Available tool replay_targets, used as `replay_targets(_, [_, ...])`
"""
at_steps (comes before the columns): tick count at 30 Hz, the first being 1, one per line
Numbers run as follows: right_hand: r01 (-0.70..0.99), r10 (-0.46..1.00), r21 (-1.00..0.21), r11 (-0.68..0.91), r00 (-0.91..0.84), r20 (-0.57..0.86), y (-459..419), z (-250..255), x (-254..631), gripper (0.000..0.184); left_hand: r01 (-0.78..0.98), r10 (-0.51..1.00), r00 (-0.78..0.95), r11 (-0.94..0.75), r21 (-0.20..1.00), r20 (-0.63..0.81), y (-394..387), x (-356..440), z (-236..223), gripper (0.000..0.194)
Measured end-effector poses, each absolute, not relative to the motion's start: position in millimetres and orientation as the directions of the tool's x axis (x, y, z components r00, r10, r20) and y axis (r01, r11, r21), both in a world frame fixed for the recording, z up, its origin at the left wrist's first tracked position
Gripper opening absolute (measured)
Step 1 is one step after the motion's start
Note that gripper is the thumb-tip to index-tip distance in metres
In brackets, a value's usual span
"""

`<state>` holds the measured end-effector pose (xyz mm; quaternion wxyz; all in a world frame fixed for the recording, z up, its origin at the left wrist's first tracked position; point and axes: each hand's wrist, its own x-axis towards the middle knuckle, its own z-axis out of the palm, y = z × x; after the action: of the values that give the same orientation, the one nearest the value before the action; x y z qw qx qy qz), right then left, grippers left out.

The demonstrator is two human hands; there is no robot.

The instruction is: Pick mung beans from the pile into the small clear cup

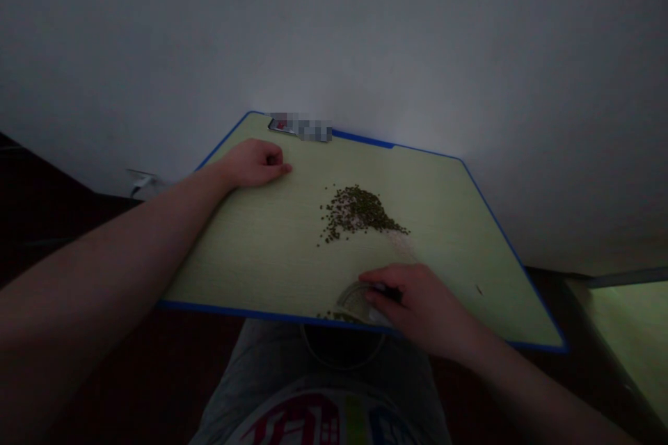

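Small round dark-green grains [365, 207] are lying heaped on a blue-edged yellowish bench [250, 243]; a pale curved-rimmed object [353, 299] is being held nearer.

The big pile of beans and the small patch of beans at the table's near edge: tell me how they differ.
Size: the big pile holds many more beans than the small patch.
Place: the big pile lies around the middle of the table; the small patch lies at its near edge, close to the right hand.
Shape: the big pile tapers toward the right, while the small patch is a narrow strip.
Both look dark green.
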<state>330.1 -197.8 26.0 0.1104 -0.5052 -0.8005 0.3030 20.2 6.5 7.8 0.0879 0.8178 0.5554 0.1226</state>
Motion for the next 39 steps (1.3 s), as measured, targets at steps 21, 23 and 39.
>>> replay_targets(21, [0.773, 0.902, -0.545, 0.324, -0.427, -0.069, -188.7, 28.3, 329.3, 0.027, 0.873, 0.922, 0.362, -0.386, 0.299, 0.136, 9.5, 18.2, 4.2, 0.042])
replay_targets(23, [0.767, 0.866, -0.504, 0.398, -0.495, -0.069, -174.6, 31.5, 312.8, 0.026, 0.868, 0.922, 0.362, -0.388, 0.311, 0.138, 9.3, 18.0, 3.8, 0.042])
replay_targets(39, [0.567, 0.662, -0.592, 0.573, -0.746, -0.072, -168.9, 33.2, 271.6, 0.041, 0.860, 0.921, 0.360, -0.390, 0.329, 0.150, 9.0, 18.1, 3.8, 0.038])
